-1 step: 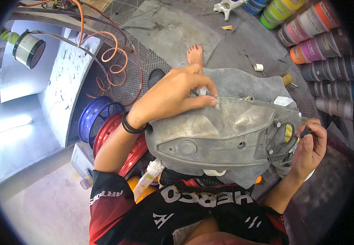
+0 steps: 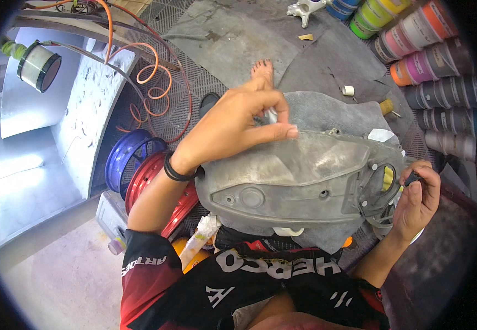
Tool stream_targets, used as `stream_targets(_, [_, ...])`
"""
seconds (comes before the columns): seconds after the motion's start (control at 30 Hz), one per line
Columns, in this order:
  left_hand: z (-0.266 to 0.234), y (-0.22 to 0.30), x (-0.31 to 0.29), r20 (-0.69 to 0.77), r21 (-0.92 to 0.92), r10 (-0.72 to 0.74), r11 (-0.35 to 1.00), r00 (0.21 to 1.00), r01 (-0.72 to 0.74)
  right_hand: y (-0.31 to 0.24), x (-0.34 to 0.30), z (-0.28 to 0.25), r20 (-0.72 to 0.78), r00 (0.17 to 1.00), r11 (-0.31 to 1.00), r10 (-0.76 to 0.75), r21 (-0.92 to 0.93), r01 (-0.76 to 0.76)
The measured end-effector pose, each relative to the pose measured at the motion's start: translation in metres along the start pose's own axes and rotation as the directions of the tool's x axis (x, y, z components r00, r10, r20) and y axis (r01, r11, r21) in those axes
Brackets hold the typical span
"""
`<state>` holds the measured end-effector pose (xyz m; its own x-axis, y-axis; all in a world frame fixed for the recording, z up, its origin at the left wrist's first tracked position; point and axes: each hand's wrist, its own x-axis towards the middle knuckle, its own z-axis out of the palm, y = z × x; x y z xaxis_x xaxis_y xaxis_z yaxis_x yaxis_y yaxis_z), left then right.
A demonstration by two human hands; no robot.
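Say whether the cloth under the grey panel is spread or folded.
Spread: the cloth shows broadly past the panel's far edge.

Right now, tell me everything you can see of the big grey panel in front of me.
The grey panel is a long, moulded shell, perhaps plastic, its dull surface scuffed with paler patches. A ridge divides a raised upper part from a recessed lower face bearing a round disc and a small hole. It lies left to right on a grey cloth. The left hand is over its upper edge, the right hand beside its right end; whether either touches is unclear.
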<state>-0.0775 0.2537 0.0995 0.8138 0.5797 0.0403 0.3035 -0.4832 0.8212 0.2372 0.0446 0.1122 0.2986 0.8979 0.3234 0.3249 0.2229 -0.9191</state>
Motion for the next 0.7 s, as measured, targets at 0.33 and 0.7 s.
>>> stream_targets(0.33, [-0.003,0.011,-0.023,-0.177,-0.641,-0.312,0.756,0.933,0.131,0.004,-0.006,-0.006,-0.015,1.000,1.000,0.027,0.004,-0.027])
stream_targets(0.7, [0.024,0.041,-0.078,-0.265,-0.720,-0.182,0.691,0.947,-0.069,-0.017,0.006,0.061,0.217,0.974,0.965,0.066,0.233,-0.117])
